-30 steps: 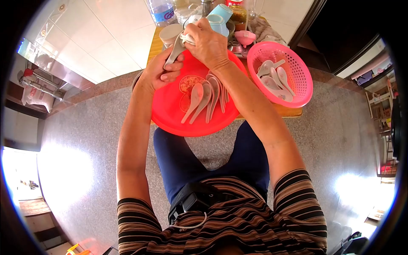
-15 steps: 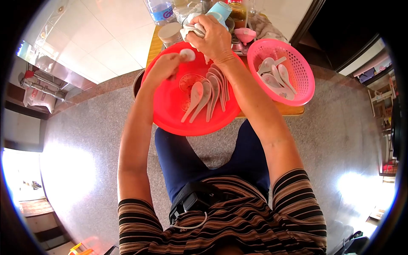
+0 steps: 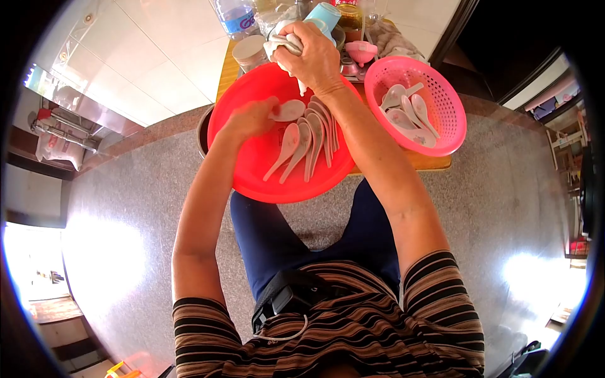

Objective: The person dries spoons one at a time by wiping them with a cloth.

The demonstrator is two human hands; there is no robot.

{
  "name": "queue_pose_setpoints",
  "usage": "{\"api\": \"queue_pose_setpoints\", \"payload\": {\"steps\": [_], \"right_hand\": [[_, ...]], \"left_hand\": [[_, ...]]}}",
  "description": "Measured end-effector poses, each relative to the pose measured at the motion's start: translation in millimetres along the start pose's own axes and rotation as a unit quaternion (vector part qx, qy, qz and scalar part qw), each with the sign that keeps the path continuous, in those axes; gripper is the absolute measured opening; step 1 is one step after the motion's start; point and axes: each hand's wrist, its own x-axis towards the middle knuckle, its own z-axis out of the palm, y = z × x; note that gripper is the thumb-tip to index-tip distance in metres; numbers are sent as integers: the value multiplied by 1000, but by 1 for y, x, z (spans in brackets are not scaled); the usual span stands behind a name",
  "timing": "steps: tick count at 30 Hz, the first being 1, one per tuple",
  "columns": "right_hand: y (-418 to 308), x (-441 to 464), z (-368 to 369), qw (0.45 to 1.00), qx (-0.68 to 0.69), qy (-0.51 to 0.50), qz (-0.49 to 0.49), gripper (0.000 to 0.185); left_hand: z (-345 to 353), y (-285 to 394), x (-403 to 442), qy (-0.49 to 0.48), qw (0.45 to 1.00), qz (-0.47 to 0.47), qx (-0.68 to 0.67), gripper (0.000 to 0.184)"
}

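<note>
My left hand [image 3: 253,118], slightly blurred, is closed on a white spoon [image 3: 289,111], whose bowl end points right over the red basin [image 3: 252,170]. Several white spoons [image 3: 316,135] lie side by side in the basin, their handles toward me. Above the basin's far rim, my right hand [image 3: 313,58] grips a crumpled white cloth [image 3: 285,45], part of which hangs down below the fingers. To the right, a pink perforated basket [image 3: 449,104] holds several more spoons [image 3: 403,118].
On the wooden table [image 3: 435,162], behind the basin, are a lidded jar [image 3: 249,51], a plastic bottle [image 3: 237,17], light blue cups [image 3: 323,16], a pink funnel [image 3: 361,53] and a brownish cloth [image 3: 394,39]. A dark pot rim shows left of the basin.
My left hand has separated from my right and moved down into the basin with the spoon. The cloth has stayed in my right hand. The basin has shifted slightly left.
</note>
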Motion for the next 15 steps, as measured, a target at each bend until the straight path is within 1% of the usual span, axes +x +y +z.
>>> {"api": "queue_pose_setpoints", "payload": {"steps": [1,3,4,6,7,9,10,12,13,15], "right_hand": [[0,0,0,1000,-7,-1,0,32],[-1,0,1,1000,-12,-3,-2,32],[1,0,2,1000,1,-5,5,32],[2,1,2,1000,12,-6,13,32],[2,1,1,1000,8,-6,11,32],[3,0,1,1000,4,-7,9,32],[5,1,2,1000,8,-8,12,32],[6,1,4,1000,15,-11,15,32],[7,1,4,1000,15,-11,18,33],[7,2,3,1000,14,-11,23,33]], "left_hand": [[0,0,1,0,1000,0,0,27],[-3,1,2,11,994,-80,79,23],[-6,2,0,13,993,-81,79,23],[-12,4,-1,-117,993,6,-29,24],[-13,6,-2,-118,993,8,-29,24],[-13,8,-3,-138,988,-24,-60,23],[-12,7,-3,-138,988,-24,-61,23],[-11,7,-6,4,999,19,-45,22],[-15,8,-7,5,999,19,-45,22],[-26,13,-5,-61,974,-66,-210,23]]}}
